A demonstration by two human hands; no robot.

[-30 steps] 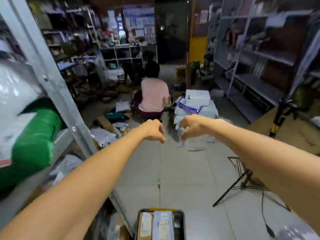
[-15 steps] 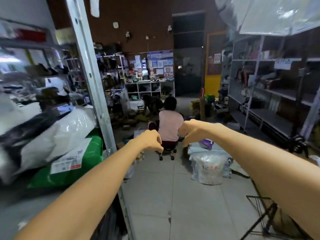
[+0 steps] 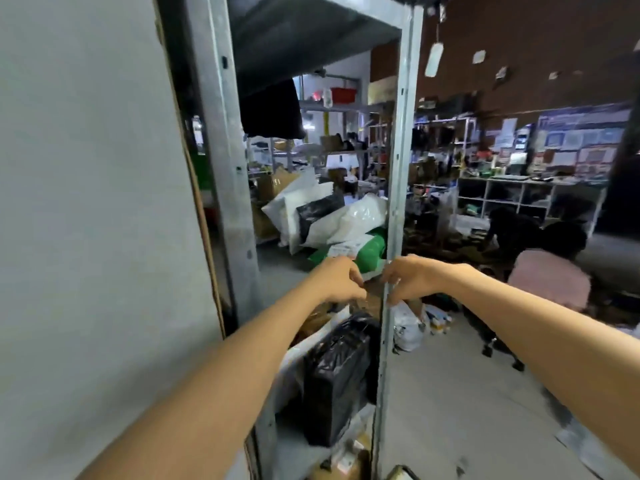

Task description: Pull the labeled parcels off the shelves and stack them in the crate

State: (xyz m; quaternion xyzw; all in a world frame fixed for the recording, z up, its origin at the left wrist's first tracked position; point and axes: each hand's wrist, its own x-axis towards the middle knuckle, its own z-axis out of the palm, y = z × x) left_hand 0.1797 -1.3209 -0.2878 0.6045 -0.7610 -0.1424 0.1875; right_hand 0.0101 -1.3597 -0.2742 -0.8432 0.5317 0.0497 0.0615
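Both arms reach toward the grey galvanised steel shelf upright (image 3: pixel 398 168). The left hand (image 3: pixel 341 280) and the right hand (image 3: pixel 408 278) are curled into loose fists, knuckles close together, and neither holds anything that I can see. The right hand's fingers sit at the upright; whether they touch it I cannot tell.

Just beyond the left hand, on the middle shelf, lies the green plastic parcel with a white printed label (image 3: pixel 372 249), partly under a slump of white poly mailer bags (image 3: pixel 360 216). A black film-wrapped parcel (image 3: pixel 337 379) stands on the shelf below. The crate I cannot make out for certain.

To my eye the step is the reach for a pick. It would go best with the left hand opened and passed inside the upright to take the green parcel by its near edge. The right hand could steady the white bags so they do not slide off as it comes free.
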